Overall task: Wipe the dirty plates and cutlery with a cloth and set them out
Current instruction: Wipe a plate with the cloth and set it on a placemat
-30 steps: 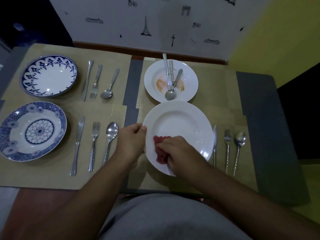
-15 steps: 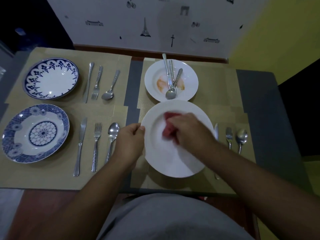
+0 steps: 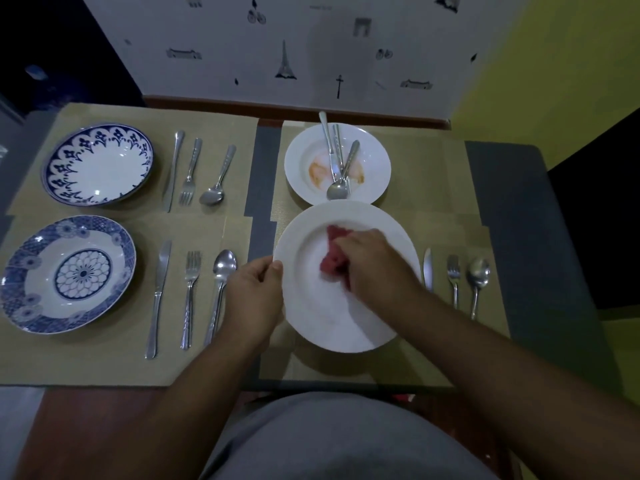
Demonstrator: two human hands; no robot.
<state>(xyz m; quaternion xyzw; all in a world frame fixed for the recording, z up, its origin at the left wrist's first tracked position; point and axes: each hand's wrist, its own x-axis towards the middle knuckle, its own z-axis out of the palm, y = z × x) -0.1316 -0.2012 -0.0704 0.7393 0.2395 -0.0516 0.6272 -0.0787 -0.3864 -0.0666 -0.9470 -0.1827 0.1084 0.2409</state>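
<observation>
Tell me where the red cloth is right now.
In the head view the red cloth sits on the large white plate, right of centre, bunched under the right hand; the stained plate lies just beyond it.

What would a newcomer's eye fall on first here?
The red cloth stands out, gripped by the right hand and pressed onto the big white plate at centre, whose left rim the left hand holds. Just behind it, a smaller white plate shows orange smears under piled cutlery. At left sit a blue-bordered plate and, nearer, a rosette-patterned plate.
</observation>
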